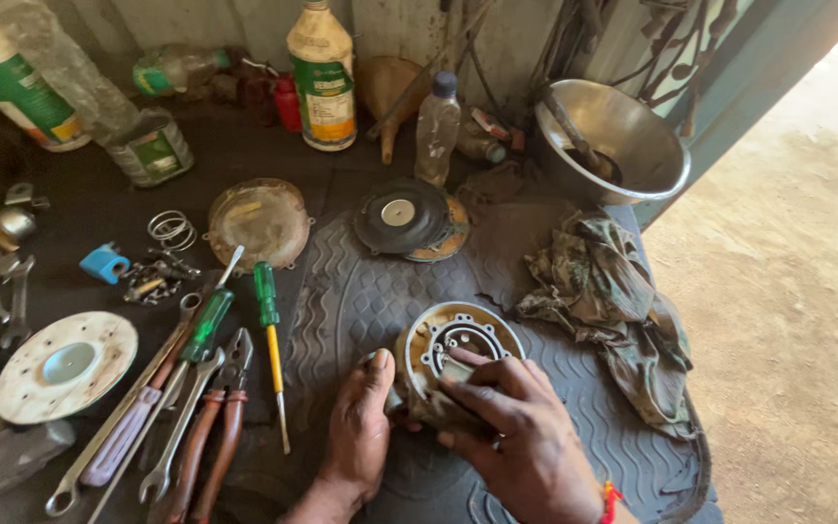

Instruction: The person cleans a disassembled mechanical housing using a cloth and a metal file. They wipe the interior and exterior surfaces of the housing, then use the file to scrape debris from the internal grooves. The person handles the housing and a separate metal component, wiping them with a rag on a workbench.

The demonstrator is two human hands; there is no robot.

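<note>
While the left hand [359,427] steadies the round grey metal housing with a ring of holes [460,346] from its side on the ribbed rubber mat [361,291], the right hand [521,427] presses a small grimy rag [438,403] against its rim, fingers clenched on the cloth. Judging by this, cleaning is under way and reassembly remains: the black round diaphragm [404,215], the dished metal cover [261,221] and the white disc plate [65,364] lie apart on the bench, beside green-handled screwdrivers [266,296].
</note>
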